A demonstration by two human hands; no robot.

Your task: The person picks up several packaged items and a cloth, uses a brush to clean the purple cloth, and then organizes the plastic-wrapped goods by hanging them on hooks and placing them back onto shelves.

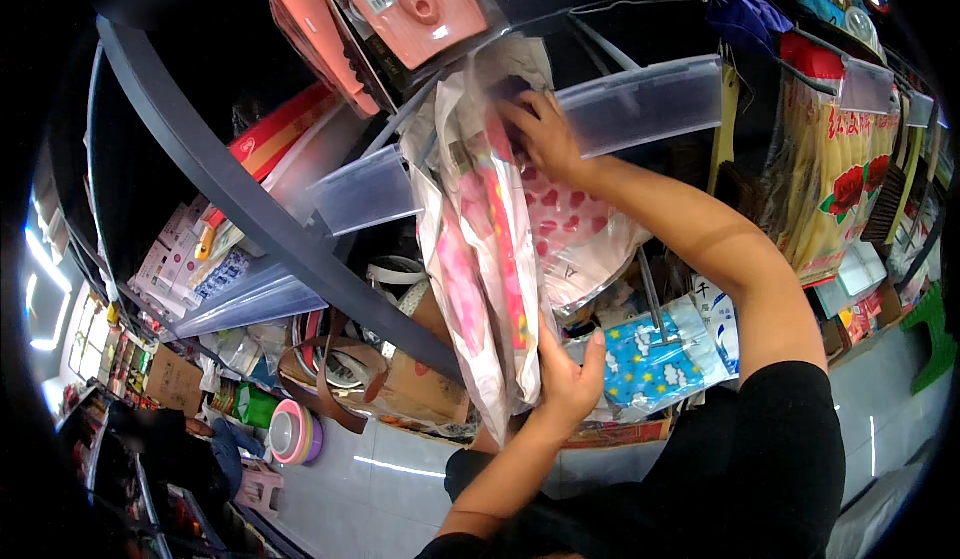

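Observation:
Several plastic-wrapped packages with pink and red patterned contents (469,259) hang upright side by side on a rack in front of me. My right hand (544,135) is at their upper part, its fingers bent and spread between the packages; its fingertips are partly hidden. My left hand (570,379) lies against the lower edge of the same packages, thumb up, the other fingers partly hidden behind the wrap. To the right of them is a clear bag with a pink heart pattern (566,210). A blue package with clouds and stars (652,360) hangs lower right.
Clear plastic label holders (641,101) stick out from the rack. Pink packaged boards (420,11) hang above. A dark curved shelf edge (225,184) crosses the left. Yellow rubber gloves in a bag (844,176) hang at right. A person (180,446) is at lower left, near stacked basins (292,431).

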